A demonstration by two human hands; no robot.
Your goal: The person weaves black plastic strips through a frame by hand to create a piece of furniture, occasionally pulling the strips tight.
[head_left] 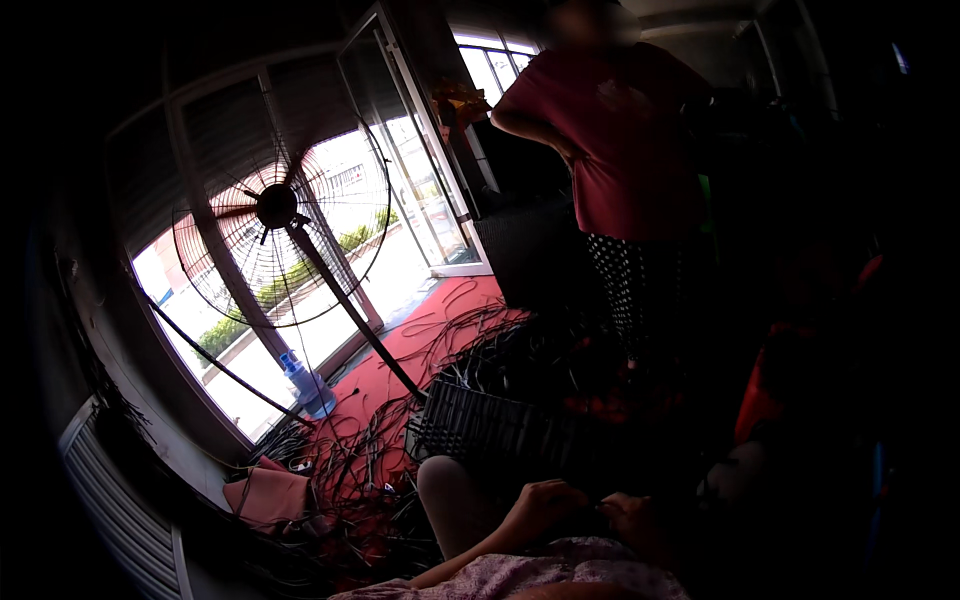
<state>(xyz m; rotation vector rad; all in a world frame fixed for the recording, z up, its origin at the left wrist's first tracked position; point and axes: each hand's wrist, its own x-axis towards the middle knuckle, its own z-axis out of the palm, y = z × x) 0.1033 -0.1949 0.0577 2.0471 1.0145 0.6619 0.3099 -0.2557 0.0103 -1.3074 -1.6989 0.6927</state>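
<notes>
The left hand (545,502) and right hand (630,512) sit close together, fingers curled; too dark to tell whether they grip anything. The black crate (485,412) stands just beyond them. Loose cables (368,432) to its left could catch a foot, toppling the pedestal fan (277,207).

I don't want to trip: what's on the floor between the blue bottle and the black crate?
In the head view, tangled dark cords lie on red flooring between bottle and crate, with a fan pole near the crate.
</notes>
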